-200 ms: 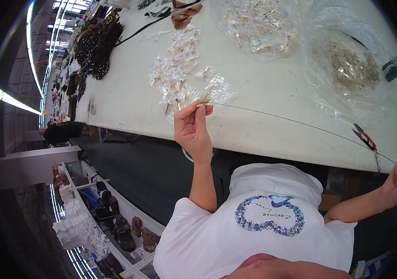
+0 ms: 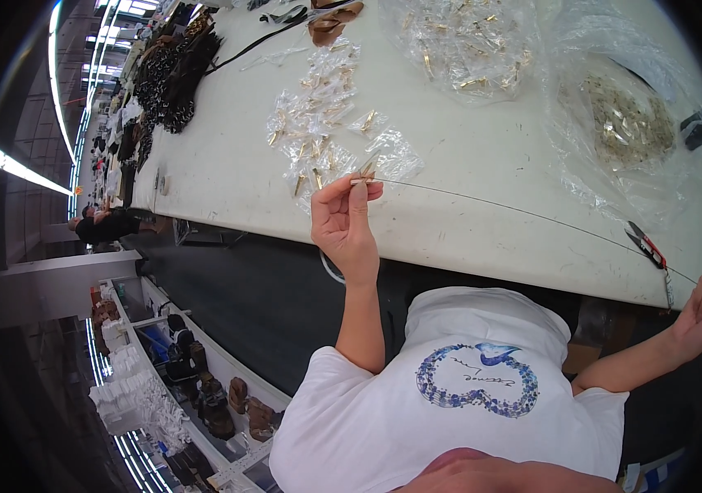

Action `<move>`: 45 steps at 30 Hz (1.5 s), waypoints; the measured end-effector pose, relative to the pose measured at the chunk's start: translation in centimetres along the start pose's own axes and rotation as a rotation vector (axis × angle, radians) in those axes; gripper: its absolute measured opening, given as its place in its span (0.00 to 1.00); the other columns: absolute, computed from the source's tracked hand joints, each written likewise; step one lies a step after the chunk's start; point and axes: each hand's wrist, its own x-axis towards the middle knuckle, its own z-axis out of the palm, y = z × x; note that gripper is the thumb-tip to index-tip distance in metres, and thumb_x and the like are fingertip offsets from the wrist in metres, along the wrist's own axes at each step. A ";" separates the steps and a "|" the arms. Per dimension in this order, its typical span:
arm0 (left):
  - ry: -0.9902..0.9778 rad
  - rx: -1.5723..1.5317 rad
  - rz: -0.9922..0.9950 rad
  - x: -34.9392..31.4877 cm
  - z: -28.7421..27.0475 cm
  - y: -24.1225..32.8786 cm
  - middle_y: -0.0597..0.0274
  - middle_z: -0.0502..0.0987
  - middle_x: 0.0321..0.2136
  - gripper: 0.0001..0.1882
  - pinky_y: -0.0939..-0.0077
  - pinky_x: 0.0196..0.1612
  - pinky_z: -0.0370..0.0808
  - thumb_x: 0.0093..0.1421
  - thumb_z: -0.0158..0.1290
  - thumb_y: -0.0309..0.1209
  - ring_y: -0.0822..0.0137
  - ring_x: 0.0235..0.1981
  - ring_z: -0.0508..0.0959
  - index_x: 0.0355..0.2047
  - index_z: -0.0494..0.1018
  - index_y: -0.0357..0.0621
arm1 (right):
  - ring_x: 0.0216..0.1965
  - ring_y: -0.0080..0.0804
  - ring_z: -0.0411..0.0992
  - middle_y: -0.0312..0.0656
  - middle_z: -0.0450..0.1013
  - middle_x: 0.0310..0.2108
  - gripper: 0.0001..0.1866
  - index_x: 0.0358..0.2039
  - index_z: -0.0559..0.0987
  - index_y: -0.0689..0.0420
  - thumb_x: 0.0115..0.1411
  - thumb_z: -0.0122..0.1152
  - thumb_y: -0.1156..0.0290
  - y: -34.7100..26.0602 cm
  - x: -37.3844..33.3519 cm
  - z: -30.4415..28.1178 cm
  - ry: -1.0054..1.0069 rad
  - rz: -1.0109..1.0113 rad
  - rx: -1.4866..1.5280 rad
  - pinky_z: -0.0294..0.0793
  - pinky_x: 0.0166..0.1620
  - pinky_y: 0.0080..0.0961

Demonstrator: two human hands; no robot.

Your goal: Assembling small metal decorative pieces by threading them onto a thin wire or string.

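A long, thin dark thread (image 2: 490,210) runs in a nearly straight line between my two hands, over the table's front edge. My left hand (image 2: 346,220) is raised at that edge, with thumb and fingers pinched on the thread's left end. A small pale piece (image 2: 361,178) shows at those fingertips; its kind is too small to tell. At the far right, my right hand (image 2: 700,316) closes its fingers on the thread's other end, partly lost in the dark rim. Thread snips with red-and-black handles (image 2: 647,245) lie under the thread, near my right hand.
Small clear bags with gold pieces (image 2: 318,123) lie beyond my left hand. A larger bag of similar pieces (image 2: 470,45) and a clear bag of small pale parts (image 2: 626,119) rest farther right. Dark material (image 2: 174,78) is heaped at far left. Shelves (image 2: 195,370) stand at lower left.
The view has shifted slightly. My left hand sits a little farther right and keeps its pinch; the thread still spans both hands. A second distant person has come into sight at the left.
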 end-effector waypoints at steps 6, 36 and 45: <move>-0.027 -0.576 -0.420 1.1 -0.7 -0.1 0.55 0.78 0.39 0.07 0.78 0.41 0.81 0.67 0.51 0.23 0.68 0.35 0.80 0.45 0.71 0.36 | 0.19 0.12 0.47 0.27 0.52 0.20 0.11 0.48 0.71 0.64 0.71 0.48 0.72 4.8 1.2 0.5 -0.615 0.111 -0.053 0.46 0.22 0.12; -0.410 -0.263 -0.171 -2.6 4.3 2.7 0.51 0.80 0.38 0.08 0.76 0.41 0.81 0.62 0.55 0.17 0.68 0.36 0.82 0.42 0.73 0.33 | 0.28 0.17 0.73 0.35 0.70 0.28 0.23 0.54 0.65 0.63 0.60 0.61 0.81 6.1 -16.6 12.3 -1.342 0.845 0.115 0.77 0.35 0.17; -0.429 -0.238 -0.157 -2.8 4.1 2.5 0.51 0.80 0.39 0.08 0.78 0.41 0.80 0.62 0.56 0.17 0.69 0.35 0.82 0.41 0.73 0.34 | 0.28 0.17 0.72 0.35 0.69 0.29 0.23 0.54 0.64 0.63 0.61 0.61 0.81 6.1 -16.9 12.1 -1.344 0.836 0.123 0.76 0.34 0.16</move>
